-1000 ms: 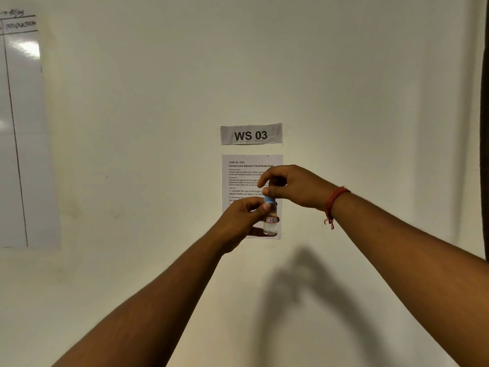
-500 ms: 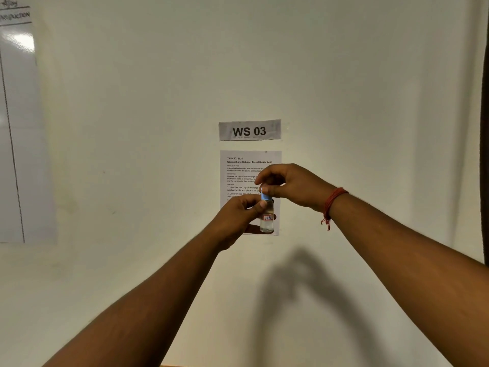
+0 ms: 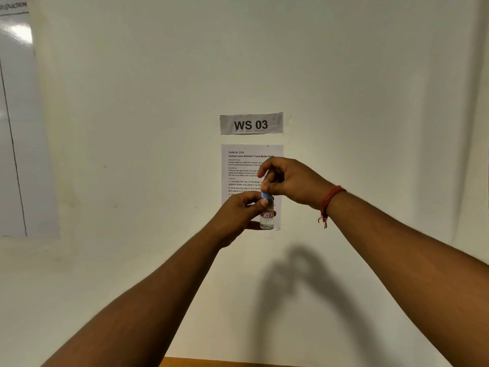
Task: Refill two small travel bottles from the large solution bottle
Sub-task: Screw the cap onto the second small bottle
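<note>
Both hands have stayed up in front of the wall (image 3: 370,102), and the view has tipped down a little, so a strip of bench (image 3: 211,362) now shows at the bottom. On the wall hang a whiteboard (image 3: 16,128), a sheet (image 3: 238,168) and a "WS 03" sign (image 3: 251,123). The left hand (image 3: 238,215) curls around a small clear bottle (image 3: 266,221) and holds it upright from the side. The right hand (image 3: 291,181) sits just above it, and its fingertips pinch the blue cap (image 3: 265,195) on top. A red thread (image 3: 328,202) goes around the right wrist. The bottle has a tiny label (image 3: 267,215).
</note>
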